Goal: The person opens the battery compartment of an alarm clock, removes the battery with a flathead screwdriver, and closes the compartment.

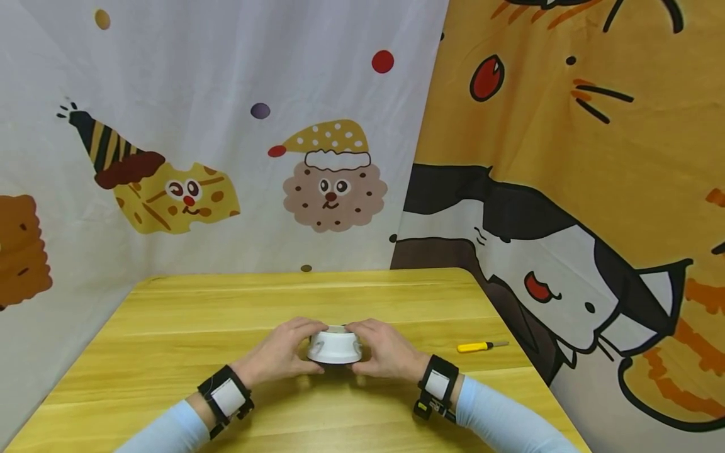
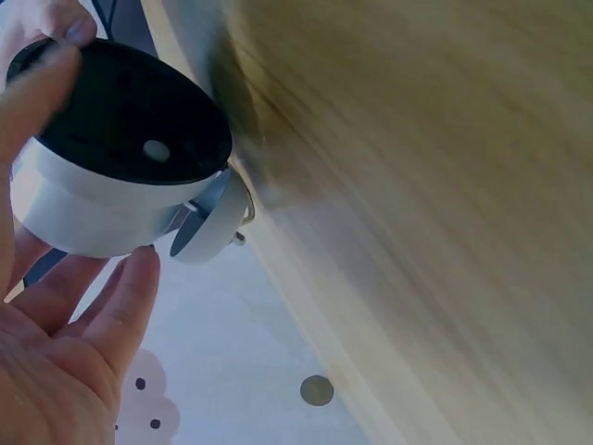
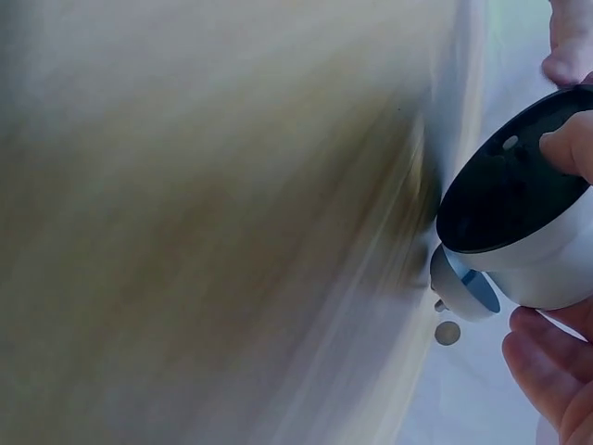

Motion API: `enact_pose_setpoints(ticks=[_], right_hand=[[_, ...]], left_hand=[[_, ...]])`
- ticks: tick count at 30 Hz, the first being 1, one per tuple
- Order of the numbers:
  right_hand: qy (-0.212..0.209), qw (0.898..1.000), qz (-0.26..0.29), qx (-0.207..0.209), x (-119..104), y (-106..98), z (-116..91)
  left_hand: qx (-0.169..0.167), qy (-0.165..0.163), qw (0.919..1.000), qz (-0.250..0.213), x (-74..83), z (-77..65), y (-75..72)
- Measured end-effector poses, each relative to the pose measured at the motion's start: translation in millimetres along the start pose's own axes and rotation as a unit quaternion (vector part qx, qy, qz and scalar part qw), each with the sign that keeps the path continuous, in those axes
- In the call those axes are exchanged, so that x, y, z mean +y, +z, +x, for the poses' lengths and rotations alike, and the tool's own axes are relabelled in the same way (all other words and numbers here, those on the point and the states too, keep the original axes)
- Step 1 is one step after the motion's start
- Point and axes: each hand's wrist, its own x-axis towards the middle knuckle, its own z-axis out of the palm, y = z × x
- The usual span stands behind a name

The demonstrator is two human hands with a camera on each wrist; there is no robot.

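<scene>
A round white object (image 1: 335, 348), which looks like an alarm clock, is held between both hands near the middle of the table. The left wrist view shows its glossy black face (image 2: 139, 107) with a small pale knob, and a bell-shaped white cup (image 2: 215, 218) on its rim. My left hand (image 1: 277, 352) grips its left side, thumb over the black face and fingers against the white shell. Opposite, my right hand (image 1: 393, 352) holds the right side the same way, its thumb (image 3: 573, 148) on the black face. The black face is hidden from the head view.
On the right part of the wooden table (image 1: 226, 308) lies a screwdriver (image 1: 481, 346) with a yellow handle. Cloth printed with cartoon figures (image 1: 334, 195) hangs behind the table's far edge and along the right side.
</scene>
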Motion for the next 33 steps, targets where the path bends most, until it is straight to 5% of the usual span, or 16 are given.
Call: enact_pose_setpoints(ticks=[16, 33], right_hand=[[0.025, 0.996, 0.054, 0.065, -4.6, 6.6, 0.9], [-0.006, 0.981, 0.138, 0.139, 1.0, 8.7, 1.5]], left_hand=[[0.058, 0.016, 0.9965, -0.058, -1.0, 1.3, 11.8], [0.107, 0.058, 0.9918, -0.039, 2.5, 3.0, 12.6]])
